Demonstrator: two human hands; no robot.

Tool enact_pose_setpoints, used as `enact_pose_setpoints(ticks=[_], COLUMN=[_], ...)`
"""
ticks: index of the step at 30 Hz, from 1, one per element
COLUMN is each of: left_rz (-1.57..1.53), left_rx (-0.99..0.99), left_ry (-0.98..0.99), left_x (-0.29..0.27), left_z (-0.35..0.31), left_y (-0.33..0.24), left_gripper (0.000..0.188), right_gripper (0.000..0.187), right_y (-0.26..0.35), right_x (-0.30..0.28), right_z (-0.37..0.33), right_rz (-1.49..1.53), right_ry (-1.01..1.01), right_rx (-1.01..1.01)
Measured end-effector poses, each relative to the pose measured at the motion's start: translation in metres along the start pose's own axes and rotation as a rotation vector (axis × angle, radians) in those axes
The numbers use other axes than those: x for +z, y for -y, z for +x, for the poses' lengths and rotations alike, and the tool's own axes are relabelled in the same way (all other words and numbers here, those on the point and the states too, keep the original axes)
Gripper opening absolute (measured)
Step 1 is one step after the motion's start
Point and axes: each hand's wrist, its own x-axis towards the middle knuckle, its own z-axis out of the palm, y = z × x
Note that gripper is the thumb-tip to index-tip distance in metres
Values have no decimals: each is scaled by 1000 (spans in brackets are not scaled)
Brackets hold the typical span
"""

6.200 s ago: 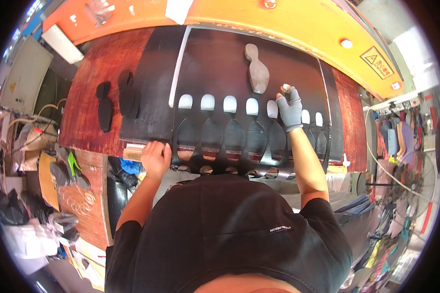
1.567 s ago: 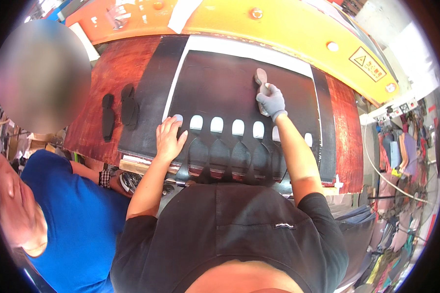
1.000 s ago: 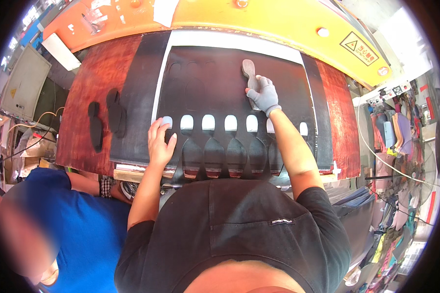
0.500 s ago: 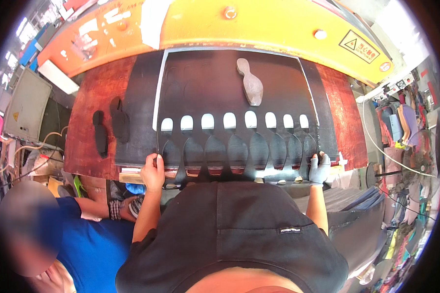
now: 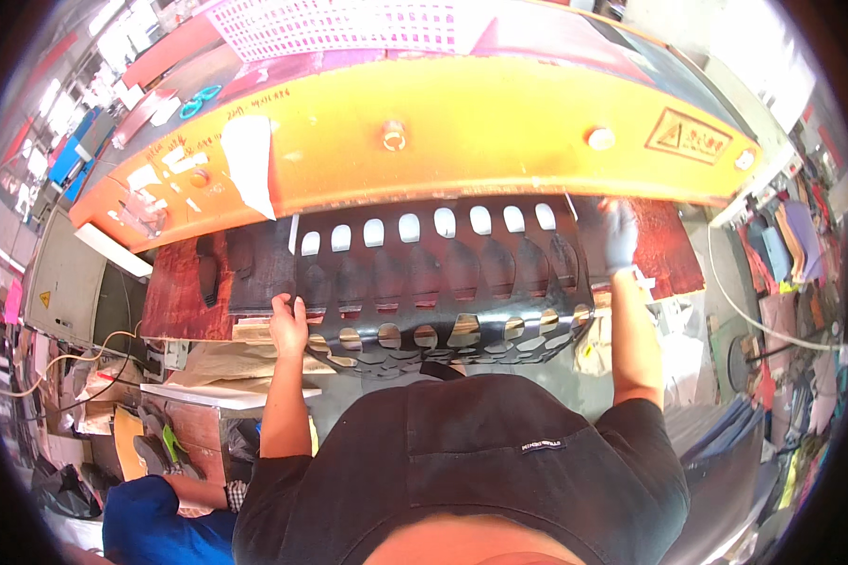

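Observation:
A black sheet (image 5: pixel 431 282) with rows of sole-shaped cut-outs lies over the table's front edge, its lower part hanging down towards me. My left hand (image 5: pixel 289 327) is closed at the sheet's left edge, thumb and fingers together there. My right hand (image 5: pixel 620 237), in a pale glove, reaches past the sheet's right side near the yellow beam (image 5: pixel 499 160); its fingers are smeared by motion. The far part of the table is hidden behind the beam. Two dark sole-shaped pieces (image 5: pixel 209 271) lie left of the sheet.
A pink-and-white plastic basket (image 5: pixel 339 26) and teal scissors (image 5: pixel 201 100) rest on top of the machine. At lower left are a co-worker's blue clothing (image 5: pixel 165 518) and a wooden box (image 5: pixel 188 433). Piles of coloured offcuts (image 5: pixel 787 245) stand at right.
My right hand has left the sheet's front right corner and moved forward. The view has shifted, so the beam covers more of the table and the metal sole-shaped die is hidden.

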Motion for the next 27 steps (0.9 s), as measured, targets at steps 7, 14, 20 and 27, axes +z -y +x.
enact_pose_setpoints(ticks=[7,14,20,27], left_rz=[15,75,77,66], left_rx=[-21,-29,-64,-144], left_ry=[-6,-128,-42,91], left_x=[77,81,69,72], left_z=[5,173,151,172], left_y=[-103,-95,-99,-96], left_gripper=[28,24,28,36], right_gripper=[28,24,21,31], right_y=[-97,-103,-76,-92], right_x=[-76,9,-8,13], right_z=[84,70,64,79], right_rz=[286,-544,-371,-475], right_ry=[43,394,354,379], right_rx=[73,-227,-161,-206])
